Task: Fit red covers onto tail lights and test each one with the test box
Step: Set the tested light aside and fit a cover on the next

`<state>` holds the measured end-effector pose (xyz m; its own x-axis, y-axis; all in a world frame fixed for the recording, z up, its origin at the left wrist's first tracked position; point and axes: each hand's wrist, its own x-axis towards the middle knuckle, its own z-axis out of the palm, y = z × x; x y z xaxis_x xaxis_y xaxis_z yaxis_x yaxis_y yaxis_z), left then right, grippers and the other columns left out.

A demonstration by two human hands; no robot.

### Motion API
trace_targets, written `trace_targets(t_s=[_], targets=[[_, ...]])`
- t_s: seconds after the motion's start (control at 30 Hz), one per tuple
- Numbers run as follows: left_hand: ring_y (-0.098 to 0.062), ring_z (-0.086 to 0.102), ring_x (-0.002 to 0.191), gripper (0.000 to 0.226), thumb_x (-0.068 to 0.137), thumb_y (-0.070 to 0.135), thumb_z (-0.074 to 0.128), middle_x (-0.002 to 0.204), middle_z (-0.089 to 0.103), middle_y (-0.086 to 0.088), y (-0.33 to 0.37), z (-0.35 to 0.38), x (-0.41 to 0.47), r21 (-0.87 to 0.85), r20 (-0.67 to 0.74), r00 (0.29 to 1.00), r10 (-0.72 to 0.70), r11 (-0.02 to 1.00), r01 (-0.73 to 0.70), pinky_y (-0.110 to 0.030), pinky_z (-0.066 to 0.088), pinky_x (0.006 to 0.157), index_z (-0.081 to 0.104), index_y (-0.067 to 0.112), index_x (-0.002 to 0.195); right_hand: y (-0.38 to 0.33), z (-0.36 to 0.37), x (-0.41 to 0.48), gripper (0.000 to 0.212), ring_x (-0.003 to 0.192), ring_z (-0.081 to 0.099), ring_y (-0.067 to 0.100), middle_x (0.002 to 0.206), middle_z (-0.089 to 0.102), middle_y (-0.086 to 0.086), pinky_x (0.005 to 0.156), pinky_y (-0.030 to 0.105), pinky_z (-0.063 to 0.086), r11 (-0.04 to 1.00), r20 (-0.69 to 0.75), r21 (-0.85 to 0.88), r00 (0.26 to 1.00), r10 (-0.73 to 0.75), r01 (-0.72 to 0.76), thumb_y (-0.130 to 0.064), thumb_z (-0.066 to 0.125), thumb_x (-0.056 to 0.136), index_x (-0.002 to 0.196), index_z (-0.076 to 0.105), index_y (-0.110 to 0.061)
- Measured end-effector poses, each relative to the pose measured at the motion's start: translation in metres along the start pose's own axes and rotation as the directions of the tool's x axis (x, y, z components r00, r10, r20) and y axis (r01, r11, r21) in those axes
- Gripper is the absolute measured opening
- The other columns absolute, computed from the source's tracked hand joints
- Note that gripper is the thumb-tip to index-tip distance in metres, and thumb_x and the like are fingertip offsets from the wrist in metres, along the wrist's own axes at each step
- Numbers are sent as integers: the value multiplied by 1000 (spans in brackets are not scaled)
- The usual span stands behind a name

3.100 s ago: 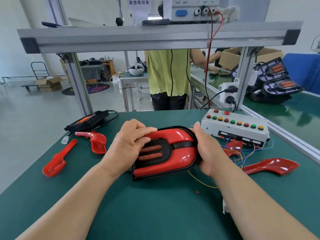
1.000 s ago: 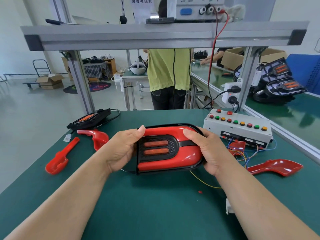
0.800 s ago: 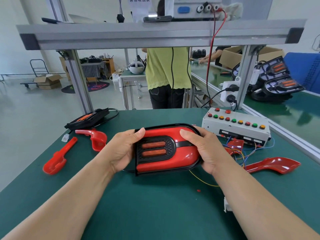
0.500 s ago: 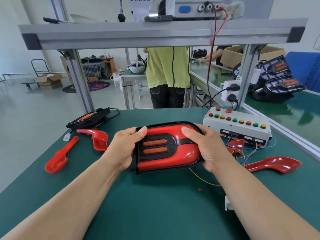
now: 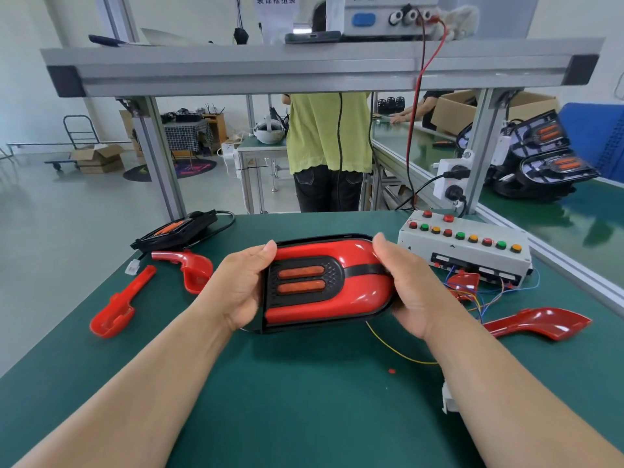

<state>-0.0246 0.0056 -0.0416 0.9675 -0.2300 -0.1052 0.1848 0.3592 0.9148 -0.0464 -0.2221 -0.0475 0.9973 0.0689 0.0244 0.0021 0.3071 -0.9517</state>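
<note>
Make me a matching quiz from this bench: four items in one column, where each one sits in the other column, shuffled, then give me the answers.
Things:
1. covered tail light
2. test box
3. bare tail light
4. loose long cover

Places:
A. back left of the table
B. gripped by the left hand and right hand
C. just behind the right hand
D. lying on the table, right of the right hand

Pairs: 1-B, 2-C, 3-A, 4-D

We see bright, even daylight, faint shadows on the green table, glints on the tail light, and bowed edges.
</note>
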Motion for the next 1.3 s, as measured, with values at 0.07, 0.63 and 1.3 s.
trace_targets(t_s=[0.07, 0.63, 1.3], targets=[[-42, 72, 94, 51, 108, 31, 34, 108, 70, -30, 2, -1, 2, -19, -59, 998, 2, 1000, -3, -47, 60, 65, 68, -8, 107, -5, -7, 3, 41, 75, 70, 18, 88, 75, 6, 62, 32, 59, 999, -29, 44, 1000, 6, -4, -48, 49, 99, 111, 66, -13], [-20, 69, 50, 27, 98, 39, 59, 62, 71, -3, 6, -21, 13, -80, -476, 879, -25, 997, -15, -36, 55, 42, 61, 11, 95, -2, -9, -3, 32, 114, 60, 22, 118, 66, -2, 97, 33, 50, 16, -71, -997, 997, 38, -72, -7, 59, 89, 115, 68, -25], [-22, 43, 121, 32, 97, 27, 60, 125, 59, 1, -1, 1, -6, 983, 34, 691, 722, 101, -155, -35, 32, 103, 64, 19, 127, -6, 1, -13, 25, 71, 57, -4, 75, 64, -14, 65, 5, 40, 484, 141, -825, 936, -323, 291, -7, 73, 85, 73, 64, -28]])
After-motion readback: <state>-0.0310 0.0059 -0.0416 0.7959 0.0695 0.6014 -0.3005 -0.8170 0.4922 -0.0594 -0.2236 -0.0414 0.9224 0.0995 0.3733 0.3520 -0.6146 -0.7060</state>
